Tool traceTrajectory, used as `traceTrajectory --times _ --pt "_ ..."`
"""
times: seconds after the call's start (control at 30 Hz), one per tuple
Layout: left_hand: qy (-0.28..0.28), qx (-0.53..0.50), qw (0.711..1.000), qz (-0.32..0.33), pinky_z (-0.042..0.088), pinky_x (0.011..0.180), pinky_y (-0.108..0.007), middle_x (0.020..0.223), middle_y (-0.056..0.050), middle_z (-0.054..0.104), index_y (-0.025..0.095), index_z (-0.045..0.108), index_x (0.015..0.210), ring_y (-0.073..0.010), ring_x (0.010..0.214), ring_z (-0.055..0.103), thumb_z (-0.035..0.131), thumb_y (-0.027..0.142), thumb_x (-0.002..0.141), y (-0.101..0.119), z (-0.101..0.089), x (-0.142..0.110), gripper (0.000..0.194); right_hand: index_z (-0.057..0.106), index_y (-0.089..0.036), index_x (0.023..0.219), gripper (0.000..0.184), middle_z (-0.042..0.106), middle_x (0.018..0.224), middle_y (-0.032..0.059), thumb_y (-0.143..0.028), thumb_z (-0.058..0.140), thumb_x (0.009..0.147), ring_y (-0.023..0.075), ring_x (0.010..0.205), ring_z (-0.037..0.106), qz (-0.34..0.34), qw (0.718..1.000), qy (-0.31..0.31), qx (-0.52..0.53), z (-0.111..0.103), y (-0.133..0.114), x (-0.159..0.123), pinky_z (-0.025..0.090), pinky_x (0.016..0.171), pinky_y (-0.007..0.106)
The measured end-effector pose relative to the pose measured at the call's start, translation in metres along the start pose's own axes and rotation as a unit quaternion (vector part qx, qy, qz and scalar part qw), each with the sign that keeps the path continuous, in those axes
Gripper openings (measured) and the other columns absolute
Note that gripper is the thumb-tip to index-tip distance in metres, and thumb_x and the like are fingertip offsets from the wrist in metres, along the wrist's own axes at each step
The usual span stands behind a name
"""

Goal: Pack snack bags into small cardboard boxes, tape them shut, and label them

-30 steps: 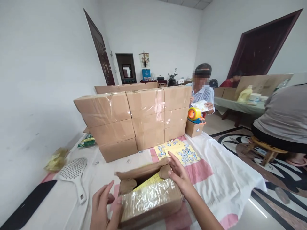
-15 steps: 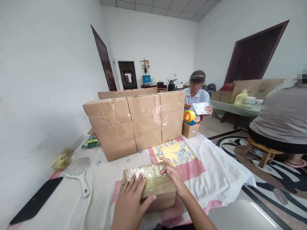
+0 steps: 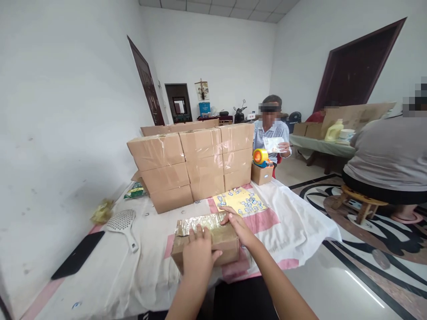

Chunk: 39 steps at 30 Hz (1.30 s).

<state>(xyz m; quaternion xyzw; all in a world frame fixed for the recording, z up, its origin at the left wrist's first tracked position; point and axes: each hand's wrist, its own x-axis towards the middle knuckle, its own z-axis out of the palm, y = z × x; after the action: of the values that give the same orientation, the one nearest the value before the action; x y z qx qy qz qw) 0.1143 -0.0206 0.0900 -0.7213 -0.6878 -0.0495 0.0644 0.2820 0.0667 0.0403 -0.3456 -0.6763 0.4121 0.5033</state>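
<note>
You have bright, even, cool light, with soft shade low on the left wall (image 3: 66,120). Glare whitens the tape on your box (image 3: 187,224) and streaks the stacked cartons (image 3: 204,160); a bright line reflects off the glossy floor (image 3: 333,289). Your wide lens tilts the right-hand door (image 3: 356,71), and the far background looks soft.

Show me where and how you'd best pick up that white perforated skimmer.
Probably by the handle, from above on the near side: the white perforated skimmer lies on the cloth, its narrow handle at the near end, its broad head farther off.
</note>
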Motion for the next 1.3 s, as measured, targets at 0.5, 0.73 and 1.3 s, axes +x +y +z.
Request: traceTrajectory --times 0.5,0.73,1.3 --pt "0.014 0.042 0.999 -0.001 0.05 0.101 -0.054 0.145 -0.032 0.056 0.007 0.061 0.14 -0.0469 0.13 0.059 0.081 0.041 0.082 0.014 0.004 -0.008 0.07 0.076 -0.023 0.082 0.063 0.057 0.145 0.0082 -0.077 0.045 0.094 0.0281 0.142 0.044 0.021 1.0 -0.006 -0.005 0.0 -0.005 0.0 0.021 0.126 0.046" --pt "0.071 -0.009 0.997 -0.02 0.045 0.106 -0.055 0.149 -0.028 0.055 0.008 0.062 0.139 -0.0453 0.133 0.055 0.079 0.04 0.083 0.012 0.02 -0.017 0.066 0.072 -0.025 0.084 0.055 0.053 0.152 0.0039 -0.069 0.042 0.099 0.0284 0.147 0.038 0.006 0.997 0.061 0.052 0.012 0.005 -0.01 0.021 0.126 0.045" --pt "0.125 -0.082 0.988 -0.034 0.037 0.112 -0.058 0.148 -0.02 0.057 0.017 0.063 0.141 -0.0435 0.136 0.049 0.076 0.033 0.085 0.009 0.036 -0.023 0.06 0.052 -0.02 0.124 0.046 0.074 0.088 0.0066 -0.052 0.049 0.091 0.0113 0.05 0.05 0.188 0.932 0.295 0.095 -0.151 0.01 0.082 0.043 0.053 0.026"
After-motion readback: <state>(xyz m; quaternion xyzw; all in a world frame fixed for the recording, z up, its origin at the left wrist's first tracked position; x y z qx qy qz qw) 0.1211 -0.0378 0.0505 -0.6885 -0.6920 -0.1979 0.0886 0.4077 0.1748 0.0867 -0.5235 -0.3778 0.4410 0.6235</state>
